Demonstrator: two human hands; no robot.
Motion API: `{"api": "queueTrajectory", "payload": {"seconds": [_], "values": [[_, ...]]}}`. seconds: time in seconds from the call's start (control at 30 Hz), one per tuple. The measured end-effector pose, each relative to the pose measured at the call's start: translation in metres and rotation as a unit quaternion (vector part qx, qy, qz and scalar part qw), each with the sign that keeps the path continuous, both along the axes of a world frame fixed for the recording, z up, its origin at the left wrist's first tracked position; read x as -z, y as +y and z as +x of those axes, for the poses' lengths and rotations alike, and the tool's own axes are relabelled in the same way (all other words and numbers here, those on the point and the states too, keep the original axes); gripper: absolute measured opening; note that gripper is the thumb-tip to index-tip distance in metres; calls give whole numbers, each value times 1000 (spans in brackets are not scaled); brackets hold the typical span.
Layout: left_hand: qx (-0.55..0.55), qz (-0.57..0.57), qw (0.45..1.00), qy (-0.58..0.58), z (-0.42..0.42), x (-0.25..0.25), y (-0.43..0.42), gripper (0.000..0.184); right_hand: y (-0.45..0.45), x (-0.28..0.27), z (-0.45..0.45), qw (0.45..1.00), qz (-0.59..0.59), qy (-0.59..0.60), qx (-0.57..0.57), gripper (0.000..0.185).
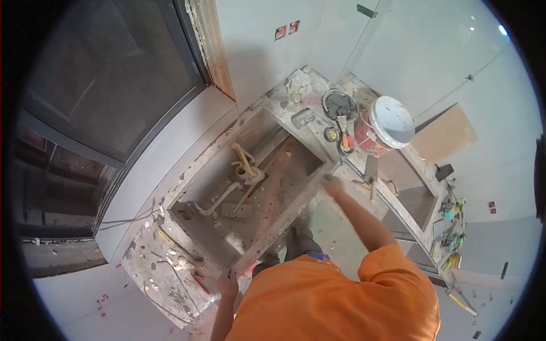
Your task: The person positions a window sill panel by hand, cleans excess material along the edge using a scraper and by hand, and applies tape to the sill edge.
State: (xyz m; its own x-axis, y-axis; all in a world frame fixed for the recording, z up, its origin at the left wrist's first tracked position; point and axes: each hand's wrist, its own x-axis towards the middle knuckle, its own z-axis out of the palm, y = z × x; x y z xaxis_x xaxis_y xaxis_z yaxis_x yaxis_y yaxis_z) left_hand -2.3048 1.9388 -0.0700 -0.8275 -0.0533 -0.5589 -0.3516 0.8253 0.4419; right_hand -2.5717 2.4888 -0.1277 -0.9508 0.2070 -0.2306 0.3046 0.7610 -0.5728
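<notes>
My left hand is at the near left corner of the counter's opening, its fingers closed around something small and dark that I cannot make out. My right hand rests at the opening's right front corner. Its fingers look curled at the edge, and what they hold, if anything, is too small to name. Between the hands runs the front ledge of the rectangular cut-out. Inside the cut-out, a pale drain pipe and a yellow hose stand among rubble.
Past my right hand sit a tape measure, a putty knife, a pail of grey mortar and a white-lidded bucket. Cables and tools litter the left counter. A cardboard sheet leans against the wall, beyond a second opening.
</notes>
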Motion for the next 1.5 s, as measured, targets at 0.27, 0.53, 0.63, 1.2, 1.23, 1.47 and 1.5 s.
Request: {"api": "queueTrajectory", "payload": {"seconds": [0.27, 0.53, 0.63, 1.2, 1.23, 1.47, 1.5], "values": [[-268, 58, 959, 68, 31, -49, 79, 44, 141, -12, -55, 964, 262, -17, -38, 29], [-259, -20, 958, 121, 14, -77, 133, 48, 141, -57, -75, 955, 226, 87, -168, 41], [-278, -14, 956, 98, 7, -82, 148, 49, 141, -64, -66, 961, 217, 7, -169, 40], [-75, -330, 859, 385, -293, -33, -138, 75, 192, -56, -64, 969, -234, -67, -38, 10], [-63, -351, 850, 388, -318, -20, -162, 76, 205, -56, -57, 955, -274, -115, 1, 12], [-30, -326, 792, 515, -360, 33, -228, 47, 208, -30, -33, 906, -289, -125, 283, 46], [-37, -329, 786, 522, -360, 34, -228, 42, 203, -29, -33, 906, -289, -126, 282, 45]]}}
